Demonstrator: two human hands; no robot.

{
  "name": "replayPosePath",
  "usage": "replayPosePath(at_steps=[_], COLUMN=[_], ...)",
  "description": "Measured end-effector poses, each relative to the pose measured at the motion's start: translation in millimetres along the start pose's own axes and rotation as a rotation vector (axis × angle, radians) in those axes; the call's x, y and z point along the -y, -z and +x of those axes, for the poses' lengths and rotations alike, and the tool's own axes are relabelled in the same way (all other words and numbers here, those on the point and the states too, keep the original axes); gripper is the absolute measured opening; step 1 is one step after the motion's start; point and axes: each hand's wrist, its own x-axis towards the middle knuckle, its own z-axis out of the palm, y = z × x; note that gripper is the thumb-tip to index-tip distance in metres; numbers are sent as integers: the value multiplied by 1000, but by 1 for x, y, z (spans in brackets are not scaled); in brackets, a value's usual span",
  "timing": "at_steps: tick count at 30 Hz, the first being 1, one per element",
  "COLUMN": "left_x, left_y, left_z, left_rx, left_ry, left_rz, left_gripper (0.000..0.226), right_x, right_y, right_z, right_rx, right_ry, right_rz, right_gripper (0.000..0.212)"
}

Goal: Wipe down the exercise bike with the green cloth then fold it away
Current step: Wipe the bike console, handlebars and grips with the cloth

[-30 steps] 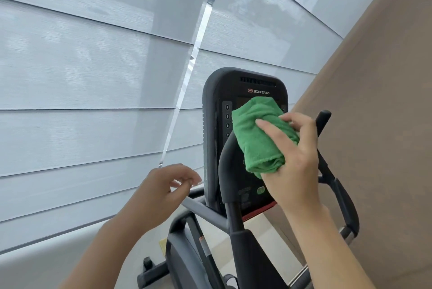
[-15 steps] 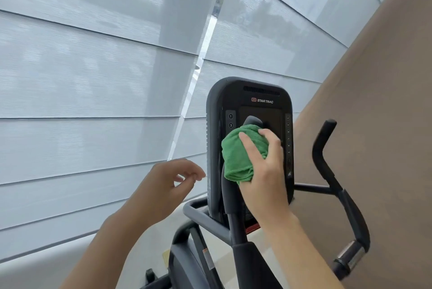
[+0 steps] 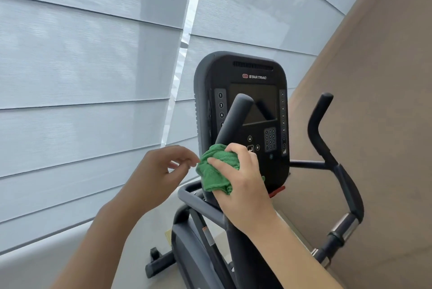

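The black exercise bike's console (image 3: pixel 243 71) stands upright in the middle, its dark screen and keypad uncovered. In front of it rises the left handlebar (image 3: pixel 233 118). My right hand (image 3: pixel 243 183) grips the bunched green cloth (image 3: pixel 215 171) and wraps it round the lower part of that handlebar. My left hand (image 3: pixel 159 176) hovers just left of the cloth with fingers loosely curled, holding nothing. The right handlebar (image 3: pixel 320 129) stands free at the right.
Grey window blinds (image 3: pixel 93 78) fill the left and the back. A brown wall panel (image 3: pixel 385 125) runs close along the bike's right side. The bike's base foot (image 3: pixel 159 263) rests on the pale floor below.
My right hand has slid the green cloth off the console screen and down the left handlebar. My left hand has stayed about where it was.
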Motion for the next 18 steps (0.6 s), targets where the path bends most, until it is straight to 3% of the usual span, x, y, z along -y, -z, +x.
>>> replayPosePath(at_steps=[5, 9, 11, 14, 18], left_x=[-5, -9, -10, -11, -7], left_y=[9, 15, 13, 10, 7], left_z=[-6, -3, 0, 2, 3], left_rx=[-7, -33, -30, -12, 2], left_ry=[-14, -18, -29, -51, -70], left_rz=[22, 20, 26, 32, 27], left_gripper=[38, 36, 35, 35, 35], right_x=[-7, -7, -2, 6, -2], right_y=[31, 48, 41, 8, -12], right_z=[-8, 15, 36, 39, 5], right_rx=[131, -206, -292, -258, -146], right_ry=[66, 59, 30, -38, -30], right_rz=[93, 42, -12, -58, 47], right_gripper=[39, 45, 48, 57, 51])
